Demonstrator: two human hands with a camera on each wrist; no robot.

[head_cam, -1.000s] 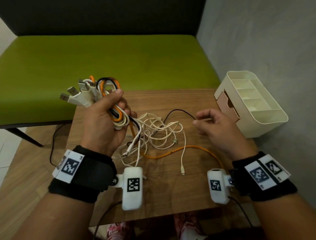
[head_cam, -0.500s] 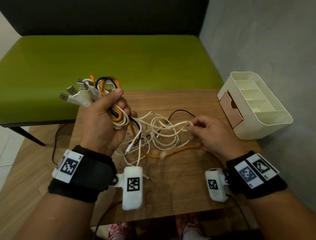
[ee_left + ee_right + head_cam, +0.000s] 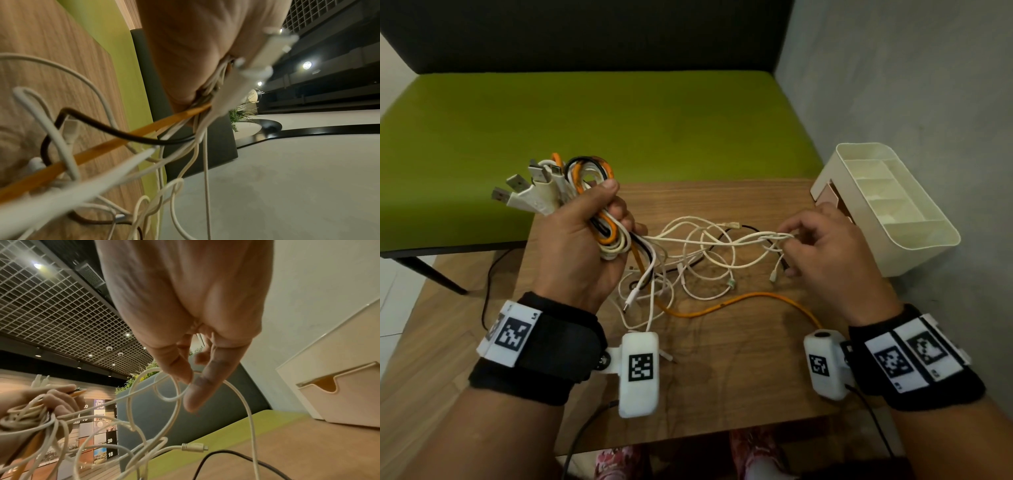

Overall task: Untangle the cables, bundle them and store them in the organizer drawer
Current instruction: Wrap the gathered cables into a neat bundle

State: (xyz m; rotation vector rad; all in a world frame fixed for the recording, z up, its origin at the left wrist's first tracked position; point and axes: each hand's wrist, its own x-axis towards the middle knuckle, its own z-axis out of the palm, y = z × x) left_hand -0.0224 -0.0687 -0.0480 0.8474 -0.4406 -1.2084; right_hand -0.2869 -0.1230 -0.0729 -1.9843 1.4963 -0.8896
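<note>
So the setup is a small wood-grain table (image 3: 722,377) pushed up against a green bench (image 3: 599,126) with a dark backrest, and a plain grey wall (image 3: 911,85) running along the right side. Pale wood flooring shows off to the left under the bench. From the wrist views you get a white grid ceiling (image 3: 51,305) with little spotlights, some leafy plants, and a wall of numbered panels further back in the room.

The left hand (image 3: 578,246) is raised above the table's left edge, fist wrapped tight around a coil (image 3: 606,229) of white, orange and black cables, with a bunch of USB plugs (image 3: 524,185) sticking out the top. Loose ends trail down from it into a tangle (image 3: 688,267) lying mid-table, plus one orange cable (image 3: 756,298) curving toward the right wrist.

The right hand (image 3: 825,253) has its thumb and fingers pinching a few white strands (image 3: 774,237) pulled out of the tangle, held up off the surface and stretched toward the coil.

The cream organizer (image 3: 914,236) sits at the table's far right corner by the wall, just beyond the right hand, its drawer (image 3: 339,394) looking closed.
</note>
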